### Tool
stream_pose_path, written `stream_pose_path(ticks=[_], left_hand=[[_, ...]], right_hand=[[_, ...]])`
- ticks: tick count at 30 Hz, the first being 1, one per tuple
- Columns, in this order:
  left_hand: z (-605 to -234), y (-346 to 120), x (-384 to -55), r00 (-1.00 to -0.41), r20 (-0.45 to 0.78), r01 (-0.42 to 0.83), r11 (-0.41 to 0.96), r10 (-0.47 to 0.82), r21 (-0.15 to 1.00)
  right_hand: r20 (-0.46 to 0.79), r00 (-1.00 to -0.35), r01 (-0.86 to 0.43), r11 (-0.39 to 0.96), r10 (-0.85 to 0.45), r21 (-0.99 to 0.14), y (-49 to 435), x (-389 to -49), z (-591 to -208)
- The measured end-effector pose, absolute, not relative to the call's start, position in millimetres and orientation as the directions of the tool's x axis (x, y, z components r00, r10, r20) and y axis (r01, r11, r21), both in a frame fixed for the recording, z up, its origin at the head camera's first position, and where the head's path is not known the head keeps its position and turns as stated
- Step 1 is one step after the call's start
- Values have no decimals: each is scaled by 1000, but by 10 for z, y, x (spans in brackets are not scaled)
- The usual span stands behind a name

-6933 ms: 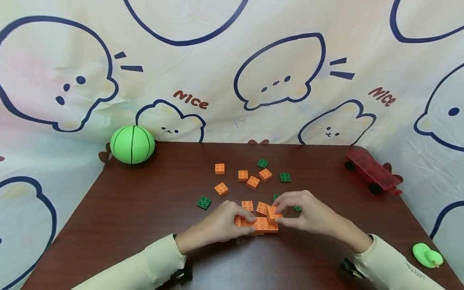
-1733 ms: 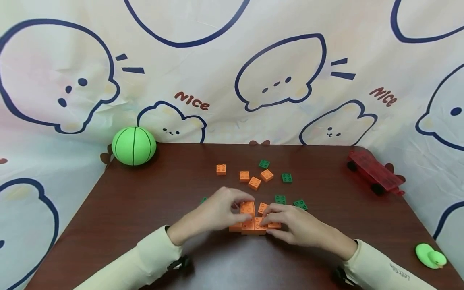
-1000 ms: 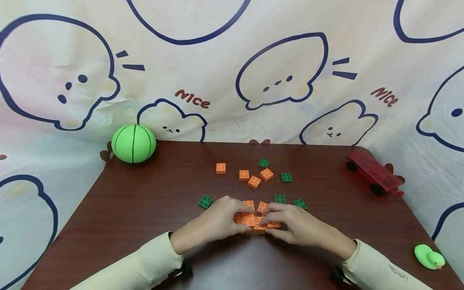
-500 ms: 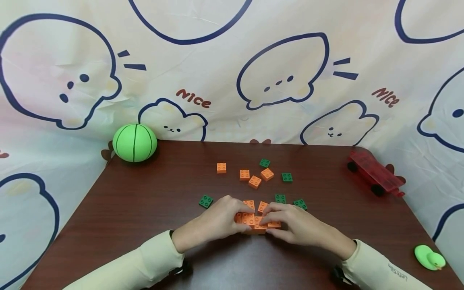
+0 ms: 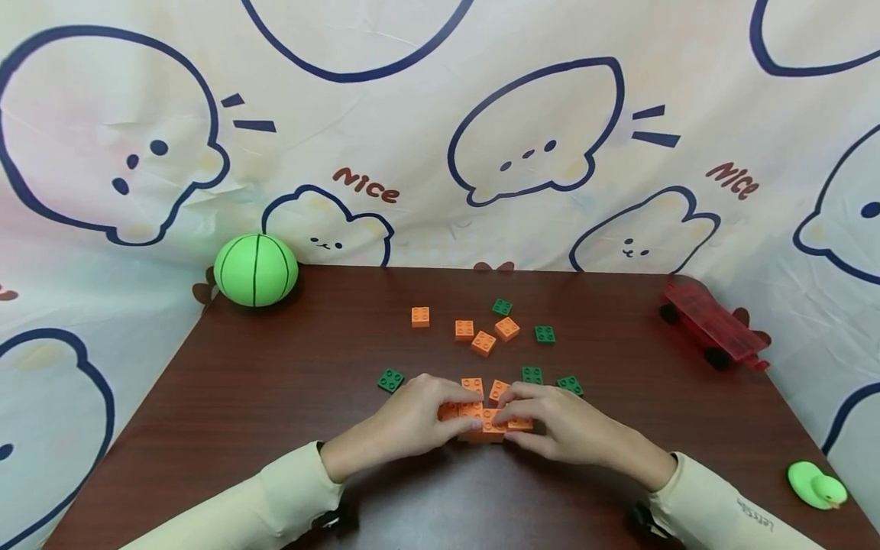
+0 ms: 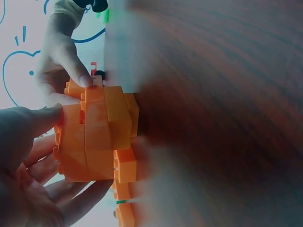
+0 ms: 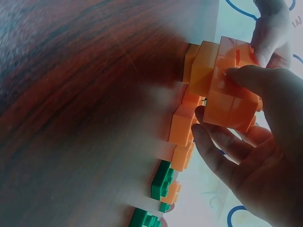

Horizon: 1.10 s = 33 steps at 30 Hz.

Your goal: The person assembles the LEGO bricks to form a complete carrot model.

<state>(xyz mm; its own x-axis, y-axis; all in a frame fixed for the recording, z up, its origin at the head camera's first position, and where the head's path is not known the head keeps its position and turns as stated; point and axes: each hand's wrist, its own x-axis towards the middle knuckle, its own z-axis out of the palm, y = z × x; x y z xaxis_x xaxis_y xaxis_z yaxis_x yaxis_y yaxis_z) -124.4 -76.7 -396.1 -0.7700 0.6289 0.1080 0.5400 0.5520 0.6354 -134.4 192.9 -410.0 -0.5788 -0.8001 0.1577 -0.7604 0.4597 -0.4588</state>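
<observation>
Several orange toy building bricks are joined in a stepped stack (image 5: 491, 437) near the middle of the table. My left hand (image 5: 415, 418) grips its upper left part, with the thumb on the near side and the fingers behind. At the right end my right hand (image 5: 574, 428) pinches the stack between thumb and fingers. The left wrist view shows the stacked bricks (image 6: 99, 123) in layers, the lowest one narrower. In the right wrist view my right thumb presses the near face of the upper bricks (image 7: 229, 101). Fingers hide some studs.
Loose orange bricks (image 5: 483, 344) and green bricks (image 5: 545, 334) lie behind the stack; one green brick (image 5: 391, 380) is left of it. A green ball (image 5: 256, 271) stands back left, a red toy car (image 5: 715, 321) back right, a green toy duck (image 5: 816, 485) front right.
My right hand has gone from holding a brick above the stack to gripping its right end. My left hand has lowered an orange brick onto the left part. A loose orange brick left the table.
</observation>
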Motion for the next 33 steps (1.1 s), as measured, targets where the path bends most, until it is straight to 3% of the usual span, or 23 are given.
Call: stream_pose_path(ticks=[11,33], left_hand=[[-3963,-741,-1244,-788,63,486,557,612,674],[-4013,-759,-1226,-766,119,547,544,631,636]], right_hand=[[163,-582,-761,463,-797,-454,1932,-1354,-4104],[161,-577,-764,459,-801,-453,1939,-1356,-4114]])
